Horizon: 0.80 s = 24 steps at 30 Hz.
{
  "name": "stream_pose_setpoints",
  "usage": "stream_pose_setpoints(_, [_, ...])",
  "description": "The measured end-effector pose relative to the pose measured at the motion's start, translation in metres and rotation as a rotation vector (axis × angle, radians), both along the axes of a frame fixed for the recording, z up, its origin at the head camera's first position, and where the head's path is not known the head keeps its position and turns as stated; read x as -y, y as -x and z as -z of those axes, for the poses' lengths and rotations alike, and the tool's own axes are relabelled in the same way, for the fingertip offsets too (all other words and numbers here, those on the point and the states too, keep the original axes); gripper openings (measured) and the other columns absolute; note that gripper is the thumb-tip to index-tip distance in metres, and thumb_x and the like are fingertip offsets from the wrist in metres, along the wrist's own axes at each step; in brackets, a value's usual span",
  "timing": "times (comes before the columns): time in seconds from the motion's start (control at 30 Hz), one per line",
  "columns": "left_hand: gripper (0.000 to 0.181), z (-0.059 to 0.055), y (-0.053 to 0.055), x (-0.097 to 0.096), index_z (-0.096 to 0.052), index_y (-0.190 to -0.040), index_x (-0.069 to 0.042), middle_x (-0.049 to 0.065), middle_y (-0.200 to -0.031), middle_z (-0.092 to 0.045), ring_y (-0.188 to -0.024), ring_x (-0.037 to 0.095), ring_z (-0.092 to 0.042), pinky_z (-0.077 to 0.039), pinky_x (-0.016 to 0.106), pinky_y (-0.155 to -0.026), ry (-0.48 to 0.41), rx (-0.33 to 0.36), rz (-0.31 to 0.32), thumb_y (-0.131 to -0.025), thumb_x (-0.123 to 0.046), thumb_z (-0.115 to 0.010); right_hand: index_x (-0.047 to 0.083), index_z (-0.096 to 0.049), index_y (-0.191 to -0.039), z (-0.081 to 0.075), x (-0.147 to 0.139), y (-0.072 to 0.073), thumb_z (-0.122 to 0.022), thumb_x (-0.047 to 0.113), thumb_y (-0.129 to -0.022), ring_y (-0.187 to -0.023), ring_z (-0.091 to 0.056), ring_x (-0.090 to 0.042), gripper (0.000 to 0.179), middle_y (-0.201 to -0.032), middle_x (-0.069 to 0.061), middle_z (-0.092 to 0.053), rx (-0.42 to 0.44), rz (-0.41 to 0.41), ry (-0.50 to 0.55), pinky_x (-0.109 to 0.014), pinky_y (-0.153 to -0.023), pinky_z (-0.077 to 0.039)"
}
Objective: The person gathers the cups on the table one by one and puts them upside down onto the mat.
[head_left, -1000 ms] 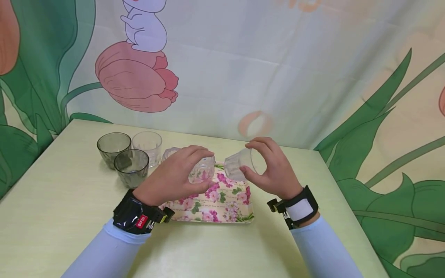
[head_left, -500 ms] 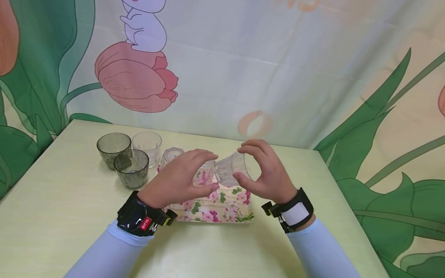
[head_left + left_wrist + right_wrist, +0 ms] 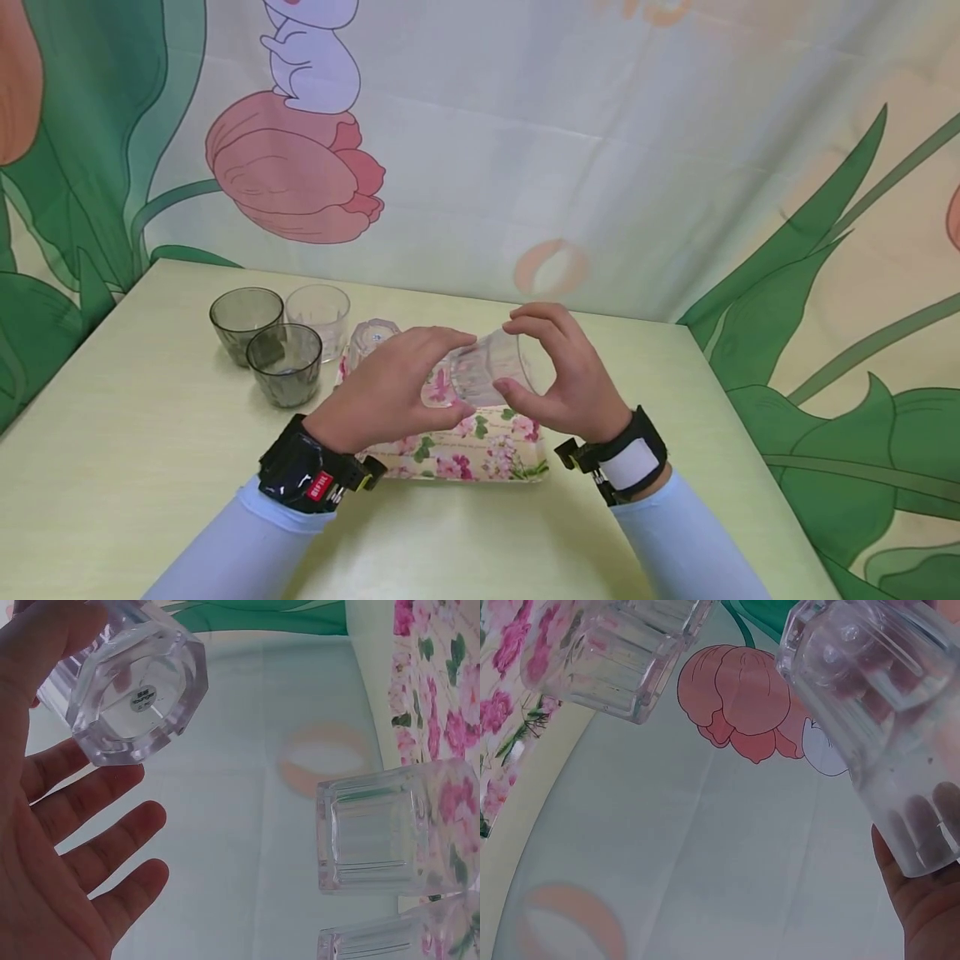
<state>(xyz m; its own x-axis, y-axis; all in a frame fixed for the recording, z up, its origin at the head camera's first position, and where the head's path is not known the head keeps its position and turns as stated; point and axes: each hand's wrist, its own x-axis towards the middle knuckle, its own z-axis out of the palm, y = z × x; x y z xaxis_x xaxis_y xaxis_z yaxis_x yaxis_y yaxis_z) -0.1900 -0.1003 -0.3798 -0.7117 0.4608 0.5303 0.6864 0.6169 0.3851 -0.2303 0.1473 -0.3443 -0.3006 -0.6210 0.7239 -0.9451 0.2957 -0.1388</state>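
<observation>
A clear faceted drinking glass (image 3: 491,371) is held tilted above the flowered tray (image 3: 517,471). My right hand (image 3: 573,379) grips it near the rim, with the thumb below and fingers above. Its base points left, between the thumb and fingers of my left hand (image 3: 393,387). Up close in the left wrist view, the glass (image 3: 135,712) turns its octagonal base with a round sticker to the camera; the left fingers are straight and spread. Clear glasses stand upside down on the tray, one at the back left (image 3: 372,335) and another mostly behind my left hand.
Left of the tray stand two smoky dark tumblers (image 3: 246,321) (image 3: 285,371) and a clear one (image 3: 318,312), mouths up. The pale table (image 3: 450,542) ends at a printed floral curtain (image 3: 465,167) behind.
My right hand has brought the glass left and slightly down, until its base lies between the left thumb and fingers. The left hand has shifted slightly right and down.
</observation>
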Motion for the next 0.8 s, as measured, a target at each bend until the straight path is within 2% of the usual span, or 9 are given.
stream_pose_setpoints(0.33, [0.082, 0.0001, -0.0008, -0.0044, -0.047, -0.146, -0.012, 0.002, -0.134, -0.061, -0.113, 0.014, -0.06, -0.054, 0.033, -0.094, -0.024, 0.031, 0.007, -0.077, -0.04, -0.084, 0.002, -0.058, -0.122, 0.0003, 0.0028, -0.003, -0.06, 0.05, -0.094, -0.116, -0.054, -0.031, 0.057, -0.122, -0.017, -0.056, 0.001, -0.025, 0.038, -0.041, -0.1, -0.048])
stream_pose_setpoints(0.47, [0.082, 0.0001, -0.0011, -0.0057, -0.047, -0.146, -0.011, 0.003, -0.135, -0.06, -0.113, 0.014, -0.06, -0.054, 0.032, -0.092, -0.025, 0.014, 0.007, -0.078, -0.037, -0.084, 0.001, -0.056, -0.123, 0.0004, 0.0032, -0.0037, -0.06, 0.052, -0.094, -0.117, -0.053, -0.031, 0.059, -0.123, -0.018, -0.055, 0.006, -0.023, 0.039, -0.041, -0.1, -0.047])
stream_pose_setpoints(0.57, [0.08, 0.0002, -0.001, -0.0052, -0.046, -0.146, -0.011, 0.004, -0.135, -0.059, -0.109, 0.014, -0.06, -0.055, 0.031, -0.088, -0.039, 0.027, 0.019, -0.079, -0.034, -0.084, 0.0, -0.055, -0.124, 0.0012, 0.0036, -0.0035, -0.059, 0.052, -0.094, -0.117, -0.052, -0.032, 0.06, -0.123, -0.019, -0.054, 0.007, -0.025, 0.031, -0.042, -0.1, -0.047])
stream_pose_setpoints(0.8, [0.077, 0.0015, 0.0002, -0.0015, -0.045, -0.146, -0.009, 0.004, -0.136, -0.056, -0.11, 0.012, -0.058, -0.055, 0.03, -0.091, -0.08, 0.058, 0.073, -0.082, -0.027, -0.082, 0.0, -0.05, -0.128, 0.004, 0.0037, -0.0038, -0.057, 0.052, -0.096, -0.121, -0.05, -0.031, 0.061, -0.128, -0.019, -0.05, 0.045, -0.027, -0.026, -0.043, -0.104, -0.046])
